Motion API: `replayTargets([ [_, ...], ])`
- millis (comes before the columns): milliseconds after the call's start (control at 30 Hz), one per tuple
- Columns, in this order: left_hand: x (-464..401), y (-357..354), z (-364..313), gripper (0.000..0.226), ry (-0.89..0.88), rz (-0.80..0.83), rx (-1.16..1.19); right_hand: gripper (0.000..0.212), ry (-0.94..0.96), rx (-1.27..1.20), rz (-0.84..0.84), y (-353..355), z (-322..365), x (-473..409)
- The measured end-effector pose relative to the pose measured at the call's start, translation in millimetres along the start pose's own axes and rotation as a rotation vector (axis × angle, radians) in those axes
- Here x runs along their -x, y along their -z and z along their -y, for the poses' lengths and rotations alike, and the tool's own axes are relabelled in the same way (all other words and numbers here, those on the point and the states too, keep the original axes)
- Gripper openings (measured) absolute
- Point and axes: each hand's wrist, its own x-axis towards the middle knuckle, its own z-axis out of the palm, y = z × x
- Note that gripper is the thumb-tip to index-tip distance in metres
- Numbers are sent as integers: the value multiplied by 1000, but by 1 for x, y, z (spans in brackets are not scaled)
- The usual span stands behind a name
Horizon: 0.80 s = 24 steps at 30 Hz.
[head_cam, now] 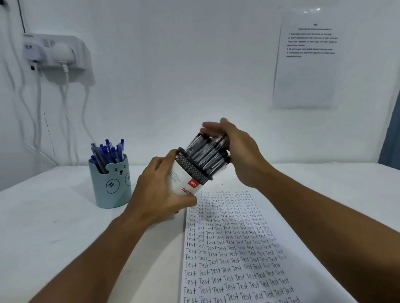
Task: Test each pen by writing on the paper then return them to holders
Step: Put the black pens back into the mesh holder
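My left hand [160,187] grips a white-labelled holder with a black mesh rim [187,172], tilted to the right above the table. Several black pens [208,151] stick out of its mouth. My right hand [238,149] is at the pen ends, fingers spread over them and blurred; whether it pinches one I cannot tell. A sheet of paper [235,248] covered with rows of the word "Test" lies below the hands. A light blue bear-faced holder [111,185] full of blue pens [108,153] stands upright to the left.
The white table [48,226] meets a white wall at the back. A wall socket with plugs and hanging cables [55,52] is at the upper left. A printed notice [305,57] is taped on the wall at the right.
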Motion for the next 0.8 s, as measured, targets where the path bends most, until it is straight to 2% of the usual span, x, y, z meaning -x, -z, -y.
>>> replayTargets([
  [67, 1, -2, -2, 105, -28, 32, 8, 39, -21, -11, -41, 2, 1, 0],
  [167, 1, -3, -3, 106, -28, 32, -14, 43, -24, 32, 46, 3, 3, 3],
  [267, 1, -3, -3, 105, -44, 46, 2, 42, -59, 59, -61, 0, 4, 4],
  [400, 0, -2, 0, 108, -28, 31, -22, 37, 8, 53, 63, 0, 0, 5],
  [500, 0, -2, -2, 103, 8, 13, -2, 31, 68, 27, -21, 1, -4, 4],
  [567, 1, -2, -4, 103, -6, 18, 2, 28, 107, 120, 8, 1, -8, 2],
  [700, 1, -4, -5, 103, -29, -1, -15, 28, 54, 124, -95, -1, -7, 2],
  [800, 0, -4, -6, 104, 1, -32, -38, 29, 79, 40, -6, 0, -5, 5],
])
